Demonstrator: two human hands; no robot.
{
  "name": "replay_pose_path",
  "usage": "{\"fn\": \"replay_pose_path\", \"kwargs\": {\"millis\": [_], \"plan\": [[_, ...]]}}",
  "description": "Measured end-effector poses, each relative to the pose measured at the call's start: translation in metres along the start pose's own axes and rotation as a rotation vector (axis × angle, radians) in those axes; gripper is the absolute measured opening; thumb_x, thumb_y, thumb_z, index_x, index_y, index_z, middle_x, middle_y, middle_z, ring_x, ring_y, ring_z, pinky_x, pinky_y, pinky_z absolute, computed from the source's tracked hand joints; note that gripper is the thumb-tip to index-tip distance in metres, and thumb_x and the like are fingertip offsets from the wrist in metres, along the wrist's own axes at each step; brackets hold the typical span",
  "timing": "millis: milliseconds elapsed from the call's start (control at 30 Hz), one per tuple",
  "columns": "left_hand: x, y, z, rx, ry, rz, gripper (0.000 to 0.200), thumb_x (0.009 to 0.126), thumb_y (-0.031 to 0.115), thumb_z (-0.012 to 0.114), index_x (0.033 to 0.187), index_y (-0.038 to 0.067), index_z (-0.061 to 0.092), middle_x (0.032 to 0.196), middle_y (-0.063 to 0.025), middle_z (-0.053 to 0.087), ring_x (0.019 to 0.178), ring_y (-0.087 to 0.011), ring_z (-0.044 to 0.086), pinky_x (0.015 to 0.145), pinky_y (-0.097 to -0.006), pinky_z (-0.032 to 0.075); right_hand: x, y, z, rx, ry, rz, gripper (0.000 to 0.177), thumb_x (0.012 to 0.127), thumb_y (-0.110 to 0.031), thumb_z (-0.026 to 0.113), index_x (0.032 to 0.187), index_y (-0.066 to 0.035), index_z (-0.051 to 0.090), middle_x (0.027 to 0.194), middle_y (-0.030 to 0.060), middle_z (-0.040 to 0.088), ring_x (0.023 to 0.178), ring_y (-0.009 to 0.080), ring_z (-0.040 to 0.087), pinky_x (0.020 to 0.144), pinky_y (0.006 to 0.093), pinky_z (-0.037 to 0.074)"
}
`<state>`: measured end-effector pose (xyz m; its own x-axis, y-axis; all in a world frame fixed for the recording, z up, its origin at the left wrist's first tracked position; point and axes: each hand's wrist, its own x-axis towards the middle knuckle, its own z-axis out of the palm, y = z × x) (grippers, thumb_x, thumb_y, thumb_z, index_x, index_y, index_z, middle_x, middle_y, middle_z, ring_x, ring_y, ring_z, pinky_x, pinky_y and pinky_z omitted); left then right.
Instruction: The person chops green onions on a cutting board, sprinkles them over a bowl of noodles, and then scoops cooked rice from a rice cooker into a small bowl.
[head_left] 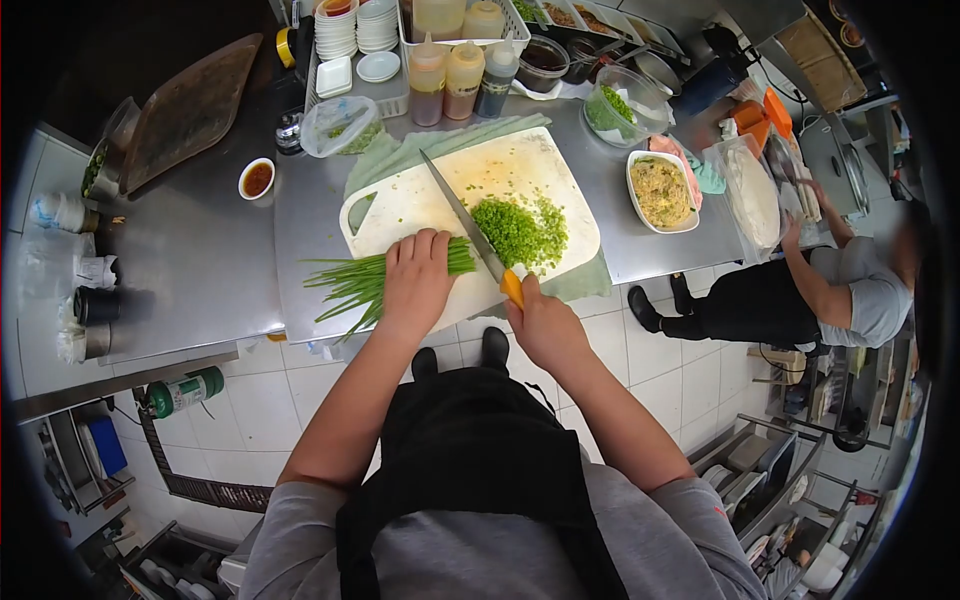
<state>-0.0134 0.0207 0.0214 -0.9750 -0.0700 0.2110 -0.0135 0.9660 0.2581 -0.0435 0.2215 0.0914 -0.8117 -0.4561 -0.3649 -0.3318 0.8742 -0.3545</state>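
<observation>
My left hand presses a bundle of long green stalks against the near edge of the white cutting board, with its fingers together over them. In my right hand is the yellow handle of a long knife. The blade points away and to the left across the board, between the stalks' cut ends and a heap of finely chopped green pieces. A green cloth lies under the board.
Squeeze bottles and a tub of greens stand beyond the board. A small sauce bowl is at left, a white container of food at right. Another person works at the counter's right end.
</observation>
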Motion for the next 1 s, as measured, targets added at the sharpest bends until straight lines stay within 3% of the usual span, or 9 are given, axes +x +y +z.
{"fn": "replay_pose_path", "kwargs": {"millis": [433,600,800,867,1000], "plan": [[0.013,0.014,0.006,-0.161,0.221,-0.040,0.044,0.090,0.035,0.064,0.122,0.005,0.057,0.111,-0.0097,0.059,0.105,-0.0292,0.054,0.093,-0.0423,0.041,0.002,-0.017,0.011,0.008,0.039,-0.008,0.027,0.098,-0.024,0.052,0.106,0.001,0.044,0.073,0.0222,0.068,0.067,0.0409,0.068,0.059,0.0498,0.056],[0.017,0.012,0.013,-0.164,0.210,-0.154,0.015,0.093,0.023,0.060,0.097,0.009,0.058,0.096,-0.0072,0.061,0.091,-0.0276,0.058,0.083,-0.0414,0.044,0.010,-0.022,-0.010,-0.040,-0.019,0.013,0.027,0.098,-0.023,0.051,0.107,0.002,0.044,0.077,0.0238,0.068,0.071,0.0413,0.069,0.066,0.0515,0.056],[0.017,0.010,0.011,-0.145,0.243,-0.125,0.012,0.088,0.020,0.064,0.090,0.010,0.057,0.091,-0.0057,0.059,0.088,-0.0247,0.058,0.079,-0.0395,0.046,-0.023,-0.038,-0.074,-0.067,-0.191,0.074,0.031,0.098,-0.025,0.051,0.110,0.003,0.044,0.079,0.0265,0.068,0.075,0.0428,0.069,0.072,0.0537,0.055],[0.018,0.010,0.012,-0.144,0.252,-0.126,0.013,0.087,0.020,0.065,0.090,0.010,0.057,0.090,-0.0055,0.058,0.087,-0.0246,0.058,0.078,-0.0393,0.045,-0.034,-0.039,-0.058,-0.086,-0.251,0.180,0.033,0.099,-0.026,0.050,0.112,0.003,0.043,0.078,0.0266,0.068,0.073,0.0436,0.069,0.067,0.0537,0.055],[0.017,0.008,0.012,-0.144,0.262,-0.112,0.013,0.086,0.019,0.065,0.090,0.010,0.057,0.089,-0.0051,0.057,0.087,-0.0242,0.058,0.078,-0.0391,0.045,0.002,-0.022,0.009,-0.158,-0.062,0.129,0.031,0.099,-0.027,0.052,0.108,0.002,0.044,0.074,0.0237,0.068,0.070,0.0424,0.069,0.064,0.0519,0.056]]}}
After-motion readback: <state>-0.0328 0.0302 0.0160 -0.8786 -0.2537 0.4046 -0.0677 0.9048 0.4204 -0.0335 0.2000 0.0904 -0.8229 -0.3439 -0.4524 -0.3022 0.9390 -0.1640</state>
